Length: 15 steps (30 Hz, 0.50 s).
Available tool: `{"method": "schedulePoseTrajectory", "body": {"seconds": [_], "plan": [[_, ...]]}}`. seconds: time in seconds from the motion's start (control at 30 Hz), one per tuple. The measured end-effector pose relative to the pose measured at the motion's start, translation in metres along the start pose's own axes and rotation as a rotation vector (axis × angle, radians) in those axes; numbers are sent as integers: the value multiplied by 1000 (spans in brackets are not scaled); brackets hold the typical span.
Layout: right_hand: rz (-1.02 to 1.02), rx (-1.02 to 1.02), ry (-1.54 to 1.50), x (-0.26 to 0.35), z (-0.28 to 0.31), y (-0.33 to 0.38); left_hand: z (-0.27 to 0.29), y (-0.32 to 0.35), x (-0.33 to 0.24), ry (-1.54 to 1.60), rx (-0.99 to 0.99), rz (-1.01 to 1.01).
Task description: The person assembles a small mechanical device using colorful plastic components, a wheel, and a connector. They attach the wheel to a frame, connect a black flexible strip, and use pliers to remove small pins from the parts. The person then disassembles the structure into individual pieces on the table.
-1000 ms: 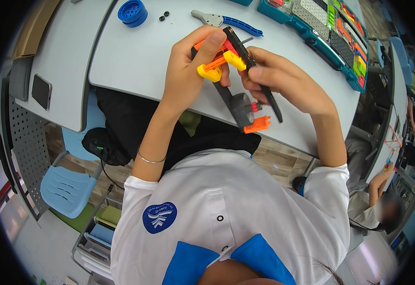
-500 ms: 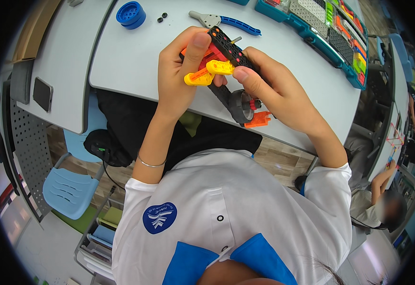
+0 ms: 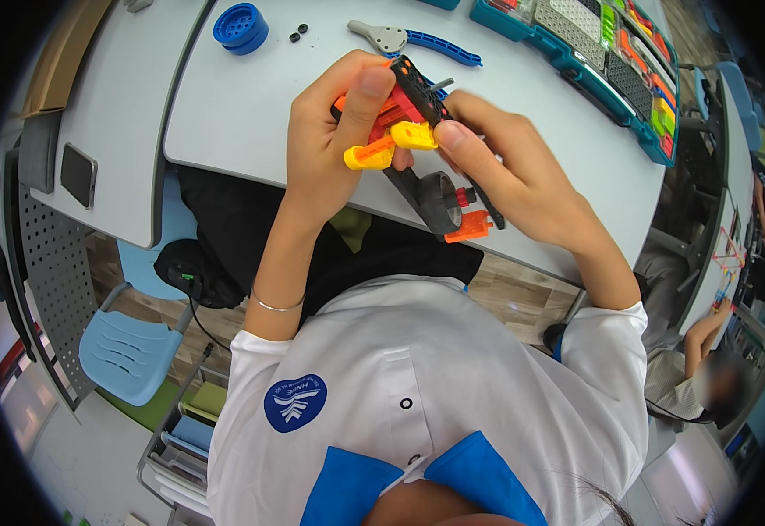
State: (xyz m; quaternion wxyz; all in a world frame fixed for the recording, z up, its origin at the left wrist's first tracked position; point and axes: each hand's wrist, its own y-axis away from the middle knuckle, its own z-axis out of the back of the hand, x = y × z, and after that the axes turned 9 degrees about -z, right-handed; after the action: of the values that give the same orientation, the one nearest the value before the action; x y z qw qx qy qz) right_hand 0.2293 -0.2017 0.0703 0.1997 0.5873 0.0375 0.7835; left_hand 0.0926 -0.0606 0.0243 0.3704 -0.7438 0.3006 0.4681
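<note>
Between my hands is a building-kit model with black perforated beams [image 3: 419, 88], red and orange pieces and yellow end links [image 3: 414, 135]. My left hand [image 3: 340, 123] is closed round its left side, thumb on top. Fingers of my right hand [image 3: 507, 158] grip the long black beam on the right side, thumb beside the yellow link. A grey axle [image 3: 440, 85] sticks out of that beam near its far end. Nearer my body, the model carries a dark wheel [image 3: 439, 202] with a red hub piece and an orange block [image 3: 468, 226]. My palms hide part of the model.
On the table [image 3: 269, 114] lie a blue wheel rim [image 3: 240, 28], small black pieces [image 3: 299, 33] and a grey-and-blue plier-like tool [image 3: 417, 40]. A teal parts case [image 3: 575, 74] stands at the far right. A phone [image 3: 78, 175] rests on the left table. Another person sits at the right.
The model has tilted in my hands, and the black beam's far end has come slightly nearer. Its near end now shows beyond the wheel, swung a little away from the rest.
</note>
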Motion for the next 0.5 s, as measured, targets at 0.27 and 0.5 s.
{"method": "schedulePoseTrajectory", "body": {"seconds": [0.27, 0.5], "plan": [[175, -175, -30, -3, 14, -3, -16, 0, -14, -174, 44, 108], [29, 13, -124, -9, 24, -12, -10, -15, -19, -365, 261, 194]]}}
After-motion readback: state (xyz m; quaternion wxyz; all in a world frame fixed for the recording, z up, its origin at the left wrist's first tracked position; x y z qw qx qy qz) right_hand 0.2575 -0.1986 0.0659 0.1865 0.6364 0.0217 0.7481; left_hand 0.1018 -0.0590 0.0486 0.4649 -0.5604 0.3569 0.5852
